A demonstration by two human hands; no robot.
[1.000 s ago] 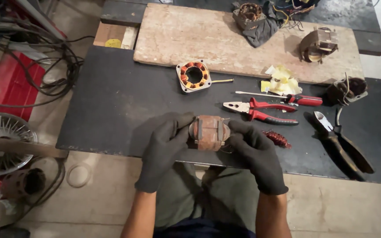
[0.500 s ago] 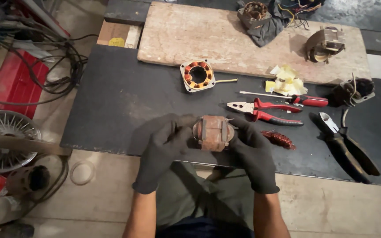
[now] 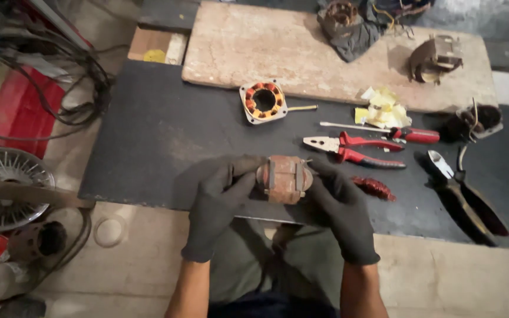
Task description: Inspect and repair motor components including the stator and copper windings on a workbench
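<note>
Rust-brown motor core (image 3: 284, 179), held end to end between the gloved left hand (image 3: 220, 203) and right hand (image 3: 340, 207), both closed on it, above the near edge of the dark mat (image 3: 148, 135). Probably heavy, rigid metal; best gripped by its ends. Red-handled pliers (image 3: 357, 149) lie beyond.

My gloved fingers (image 3: 240, 176) cover the ends of the rusty motor core (image 3: 284, 178). The wire wheel (image 3: 4, 182) is cut off at the frame's left edge.
</note>
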